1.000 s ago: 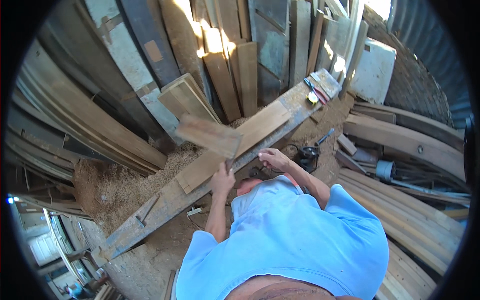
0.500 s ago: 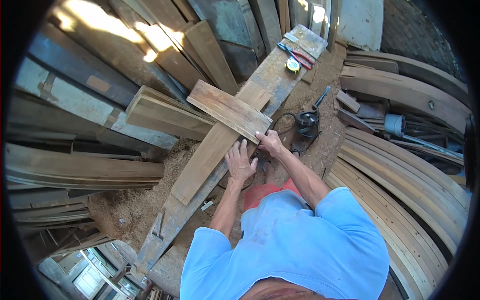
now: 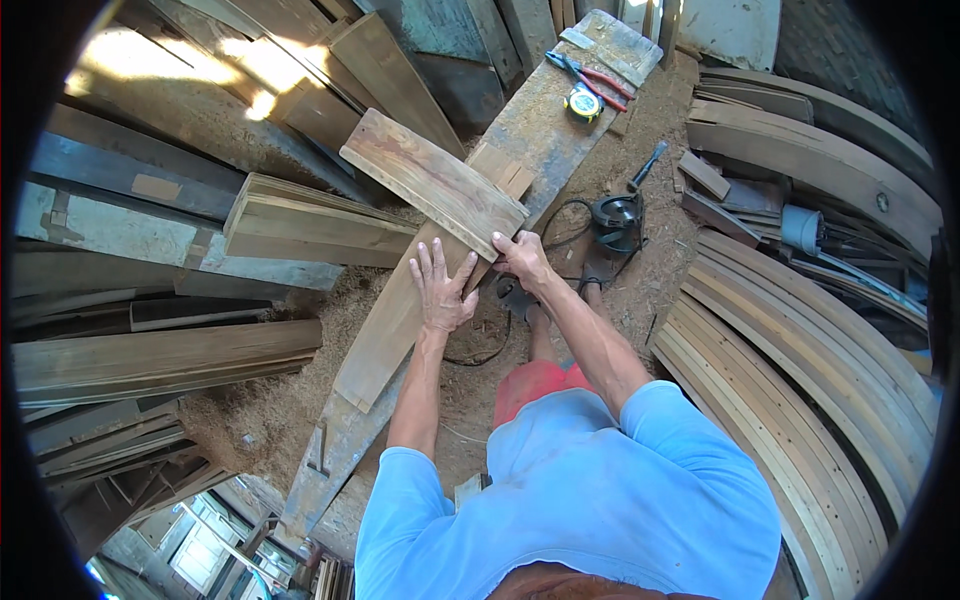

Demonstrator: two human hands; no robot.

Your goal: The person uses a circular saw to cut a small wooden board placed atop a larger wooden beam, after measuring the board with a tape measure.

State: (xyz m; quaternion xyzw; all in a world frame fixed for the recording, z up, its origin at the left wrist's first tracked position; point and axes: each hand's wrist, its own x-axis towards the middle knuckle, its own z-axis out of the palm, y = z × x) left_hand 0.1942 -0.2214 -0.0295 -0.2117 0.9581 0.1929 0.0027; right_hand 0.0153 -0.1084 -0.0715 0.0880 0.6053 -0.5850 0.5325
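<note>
Wood across wood, pinched at the near end

Brown and stiff-looking, the short board [image 3: 435, 185] lies slantwise across the long board [image 3: 395, 320], which rests along the narrow desk [image 3: 545, 135]. From my distant seat I cannot tell whether the two boards press together over the whole crossing or whether the upper one is slightly raised. My right hand [image 3: 525, 260] has its near end pinched, thumb on the top face close to the corner; the fingers below are hidden from me. My left hand [image 3: 447, 297] is unclenched, fingers spread over the long board with their tips just beside the short board's edge, and it grips nothing that I can see.

I judge the short board to be solid timber: moderate in weight, rigid, hard to harm except at the corners, which could splinter. Its face looks dry, so I'd expect a fair grip, though loose sawdust [image 3: 265, 415] like that beside the desk could make it slide. Held by one end alone, it would probably feel heavy at the other and want to dip; I'd sooner take both long edges near the middle. The long board looks just as stiff but likely heavier and clumsier to swing, so I'd hold it with hands well apart.

Farther up the desk lie pliers [image 3: 580, 72] and a tape measure [image 3: 583, 103]; a black power tool [image 3: 617, 222] sits on the floor [image 3: 455, 405].
</note>
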